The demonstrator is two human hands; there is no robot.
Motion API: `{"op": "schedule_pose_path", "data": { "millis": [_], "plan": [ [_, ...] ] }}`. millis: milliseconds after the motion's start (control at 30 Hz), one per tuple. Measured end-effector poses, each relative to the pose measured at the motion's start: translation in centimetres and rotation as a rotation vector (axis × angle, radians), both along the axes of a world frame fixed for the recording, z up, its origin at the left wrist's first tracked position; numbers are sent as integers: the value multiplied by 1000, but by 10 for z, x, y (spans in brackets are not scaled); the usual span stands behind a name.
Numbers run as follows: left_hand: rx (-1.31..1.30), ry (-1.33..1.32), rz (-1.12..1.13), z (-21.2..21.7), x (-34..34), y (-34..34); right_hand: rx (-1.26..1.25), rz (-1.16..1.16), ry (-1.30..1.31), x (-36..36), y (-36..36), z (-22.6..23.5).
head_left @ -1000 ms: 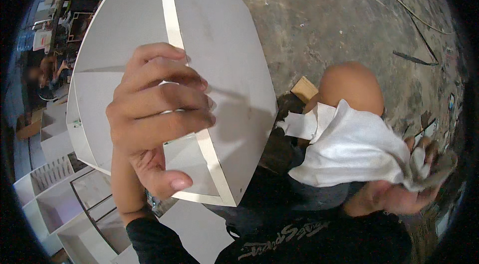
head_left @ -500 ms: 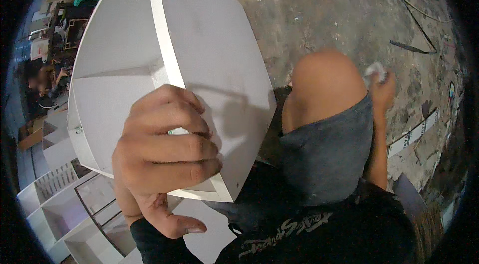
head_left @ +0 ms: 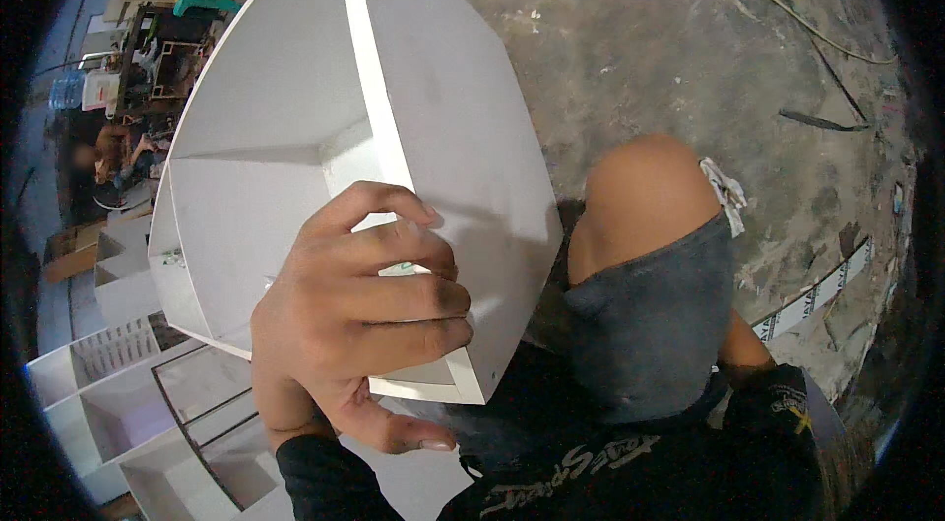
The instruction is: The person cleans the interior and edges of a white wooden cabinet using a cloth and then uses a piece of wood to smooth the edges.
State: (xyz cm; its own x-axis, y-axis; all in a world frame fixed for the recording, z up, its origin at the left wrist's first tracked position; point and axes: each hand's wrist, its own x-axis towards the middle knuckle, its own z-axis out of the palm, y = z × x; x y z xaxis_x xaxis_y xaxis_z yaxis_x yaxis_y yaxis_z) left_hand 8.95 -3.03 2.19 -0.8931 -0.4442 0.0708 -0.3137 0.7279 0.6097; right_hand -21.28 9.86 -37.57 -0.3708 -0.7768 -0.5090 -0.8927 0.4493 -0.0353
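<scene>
Left hand (head_left: 359, 319) clamped over front edge of white open-fronted box shelf (head_left: 325, 147), held up before bent knee (head_left: 645, 196); white rag (head_left: 725, 194) beyond knee, right hand hidden, grip untellable; wiping apparently unfinished.

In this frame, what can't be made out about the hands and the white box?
- Right hand: hidden behind the bent knee in the head view; only a scrap of white cloth shows.
- Left hand grip: the fingers cover the white open-fronted panel box edge, so contact underneath is unseen.
- Box's far corner: cut off by the top edge.
</scene>
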Motion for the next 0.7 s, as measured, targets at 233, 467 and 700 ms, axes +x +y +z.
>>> {"op": "schedule_pose_path", "data": {
  "millis": [233, 467, 700],
  "plan": [
    [-129, 60, 12, -1, 9, -7, -346, -141, -92, 4, -51, 49],
    [-211, 85, -26, -6, 1, -15, -1250, -309, -749, -72, -150, 179],
    [-241, 9, -49, -1, 12, -13, -1441, 186, -1111, -31, -136, 321]
  ]
}}
